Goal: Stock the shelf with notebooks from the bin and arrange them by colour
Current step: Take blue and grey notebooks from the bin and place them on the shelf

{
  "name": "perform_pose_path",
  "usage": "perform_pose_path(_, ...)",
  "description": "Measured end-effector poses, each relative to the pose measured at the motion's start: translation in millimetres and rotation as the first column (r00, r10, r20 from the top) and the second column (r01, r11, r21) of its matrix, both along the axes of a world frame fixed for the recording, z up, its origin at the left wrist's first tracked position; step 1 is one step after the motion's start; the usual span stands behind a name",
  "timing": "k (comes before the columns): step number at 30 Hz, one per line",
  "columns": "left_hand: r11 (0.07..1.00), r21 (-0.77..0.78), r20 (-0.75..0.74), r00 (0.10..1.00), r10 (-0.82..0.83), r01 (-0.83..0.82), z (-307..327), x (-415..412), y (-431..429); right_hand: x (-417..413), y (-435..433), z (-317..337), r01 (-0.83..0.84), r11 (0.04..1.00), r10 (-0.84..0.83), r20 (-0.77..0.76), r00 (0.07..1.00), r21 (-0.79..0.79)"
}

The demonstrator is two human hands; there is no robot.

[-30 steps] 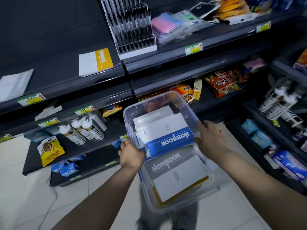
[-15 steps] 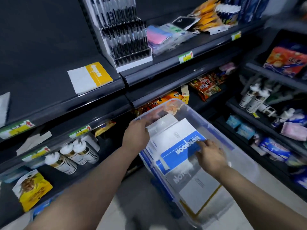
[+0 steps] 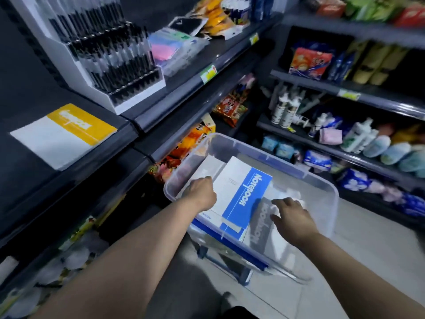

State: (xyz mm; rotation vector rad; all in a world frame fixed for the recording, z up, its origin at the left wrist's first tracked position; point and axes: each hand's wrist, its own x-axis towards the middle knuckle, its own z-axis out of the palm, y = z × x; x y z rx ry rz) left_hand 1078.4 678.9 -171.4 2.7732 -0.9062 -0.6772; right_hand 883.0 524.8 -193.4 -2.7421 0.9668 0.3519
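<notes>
Early days: one yellow notebook (image 3: 64,134) lies on the shelf (image 3: 96,166) up-left of the left hand (image 3: 202,192), which seems to grip the blue notebook (image 3: 243,194) in the bin (image 3: 322,180); the right hand (image 3: 289,215), spread flat, touches a grey notebook (image 3: 262,229)

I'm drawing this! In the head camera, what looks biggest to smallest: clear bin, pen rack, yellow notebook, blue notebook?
Clear bin, the largest.
Pen rack.
Yellow notebook and blue notebook: about alike, and the blue one is nearer, so unranked.
</notes>
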Motion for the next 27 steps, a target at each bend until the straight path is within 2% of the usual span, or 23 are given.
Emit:
perform_pose_path(4, 0.997, 0.071, -0.046, 0.999, 0.002, 0.001, -16.9, 4.8, -25.7, 0.7, -4.2, -12.7, -0.009, 1.000, 0.007, -0.059, 0.998, -0.024)
perform_pose_path(10, 0.991, 0.077, -0.101, 0.988, 0.121, -0.114, -31.8, 15.8, -49.6, 5.7, -16.7, -31.7, 0.016, 0.996, -0.006, -0.108, 0.994, 0.090)
perform_pose_path(18, 0.992, 0.063, -0.029, 0.993, 0.111, -0.110, -34.3, 23.0, -52.8, 17.0, -18.1, -38.4, 0.013, 0.997, -0.001, -0.163, 0.987, 0.074)
perform_pose_path(24, 0.989, -0.014, 0.082, 0.985, 0.150, -0.149, -17.6, 40.4, -34.4, 18.0, -12.0, -36.8, 0.082, 0.990, -0.062, -0.167, 0.984, 0.111)
perform_pose_path(27, 0.964, -0.152, -0.009, 0.976, 0.218, -0.217, -7.0, 54.9, -20.2, 22.1, -10.0, -33.4, 0.136, 0.981, -0.111, -0.173, 0.979, 0.142)
